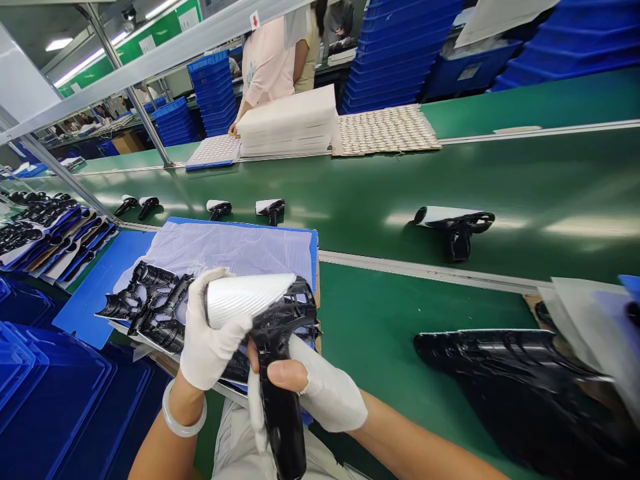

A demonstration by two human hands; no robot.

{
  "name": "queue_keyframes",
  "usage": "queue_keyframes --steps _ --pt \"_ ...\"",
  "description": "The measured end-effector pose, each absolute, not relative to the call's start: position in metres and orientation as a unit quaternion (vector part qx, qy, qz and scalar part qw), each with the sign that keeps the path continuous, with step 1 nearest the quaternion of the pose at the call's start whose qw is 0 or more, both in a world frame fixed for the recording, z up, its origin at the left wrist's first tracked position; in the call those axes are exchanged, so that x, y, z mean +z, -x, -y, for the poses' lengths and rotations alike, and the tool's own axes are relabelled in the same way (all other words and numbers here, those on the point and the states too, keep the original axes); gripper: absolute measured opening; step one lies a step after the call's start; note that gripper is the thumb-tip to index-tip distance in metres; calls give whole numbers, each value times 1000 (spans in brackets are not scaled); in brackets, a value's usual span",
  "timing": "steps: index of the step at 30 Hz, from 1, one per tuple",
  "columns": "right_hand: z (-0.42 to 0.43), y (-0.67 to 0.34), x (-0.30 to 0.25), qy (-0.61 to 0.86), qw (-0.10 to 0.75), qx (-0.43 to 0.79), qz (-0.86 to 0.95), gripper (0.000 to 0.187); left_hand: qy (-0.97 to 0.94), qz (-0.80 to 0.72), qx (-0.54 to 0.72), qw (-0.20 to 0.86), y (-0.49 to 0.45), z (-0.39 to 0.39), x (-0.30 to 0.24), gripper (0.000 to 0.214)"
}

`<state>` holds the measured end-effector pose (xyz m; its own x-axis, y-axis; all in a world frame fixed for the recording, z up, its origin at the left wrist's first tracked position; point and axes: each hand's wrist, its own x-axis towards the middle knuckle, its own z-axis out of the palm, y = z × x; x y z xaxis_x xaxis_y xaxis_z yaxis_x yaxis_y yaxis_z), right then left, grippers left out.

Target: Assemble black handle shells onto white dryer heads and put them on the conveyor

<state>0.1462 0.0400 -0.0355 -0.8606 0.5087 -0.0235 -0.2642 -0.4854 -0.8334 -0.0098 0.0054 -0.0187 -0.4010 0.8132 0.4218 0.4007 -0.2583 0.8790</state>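
I hold a hair-dryer-like housing with a white barrel [245, 298] and a black handle frame [280, 400] close to my body. My left hand [207, 337], in a white glove, wraps round the rear of the white barrel. My right hand [313, 387], also gloved with a bare thumb, grips the black handle. Just behind them, several black plastic frames [150, 307] lie on a blue tray covered with a thin foam sheet [235, 247].
A green conveyor belt [525, 193] carries several assembled white-and-black units [453, 223]. A black glossy bag [520, 393] lies at the right. Blue bins [45, 400] sit at the left. Across the belt a person [267, 63] stands by stacked white trays [287, 123].
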Motion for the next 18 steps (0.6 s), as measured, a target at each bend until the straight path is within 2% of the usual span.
queue_keyframes --steps 3,7,11,16,18 --pt "-43 -144 -38 133 228 841 473 55 -498 -568 628 188 8 -6 -21 47" --pt "-47 -143 -44 131 224 834 488 53 -498 -540 644 213 9 -6 -22 55" --pt "-53 -144 -43 130 199 813 532 41 -533 -534 625 198 8 -5 -19 61" --pt "-60 -146 -36 230 108 728 637 21 -526 -548 621 191 4 -5 -15 77" --pt "-62 -147 -35 244 107 705 658 15 -523 -548 623 195 3 -5 -16 78"
